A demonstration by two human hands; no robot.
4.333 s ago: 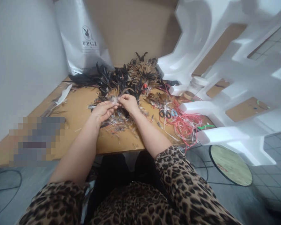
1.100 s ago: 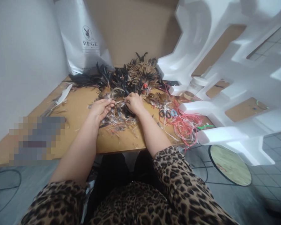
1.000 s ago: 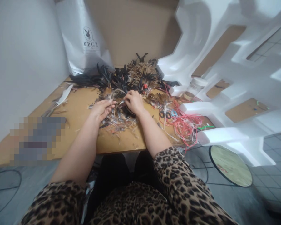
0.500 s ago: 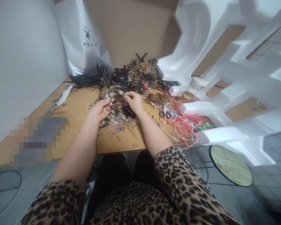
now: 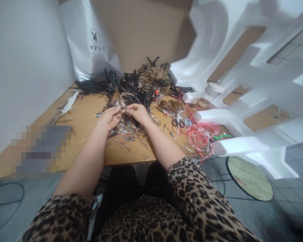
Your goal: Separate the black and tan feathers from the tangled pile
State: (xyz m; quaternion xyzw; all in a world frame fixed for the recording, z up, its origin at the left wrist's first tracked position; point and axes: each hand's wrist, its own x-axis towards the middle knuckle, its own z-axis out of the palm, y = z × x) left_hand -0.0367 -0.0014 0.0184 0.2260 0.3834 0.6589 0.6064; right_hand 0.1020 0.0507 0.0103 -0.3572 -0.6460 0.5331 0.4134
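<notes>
My left hand (image 5: 111, 117) pinches the base of a small bunch of feathers (image 5: 123, 100), whose pale fluffy ends sit at the fingertips and whose brown tips curve upward. Close against it, my right hand (image 5: 138, 113) is closed too, thumb and forefinger on the same fluffy base. Beneath and in front of both hands lie loose feather scraps (image 5: 126, 131). Just behind them spreads a pile of black feathers (image 5: 127, 82), with a brown feather bundle (image 5: 155, 79) beside it to the right.
On the table (image 5: 91, 148), scissors (image 5: 178, 123) lie right of my hands beside tangled pink string (image 5: 200, 136). White foam (image 5: 232, 148) stands along the right, near a clear jar (image 5: 213, 91). A white feather (image 5: 70, 102) lies left; a silver bag (image 5: 91, 50) stands behind.
My right hand has moved left and slightly down, so its fingertips now meet my left hand at the feather bases. My left hand has stayed nearly in place.
</notes>
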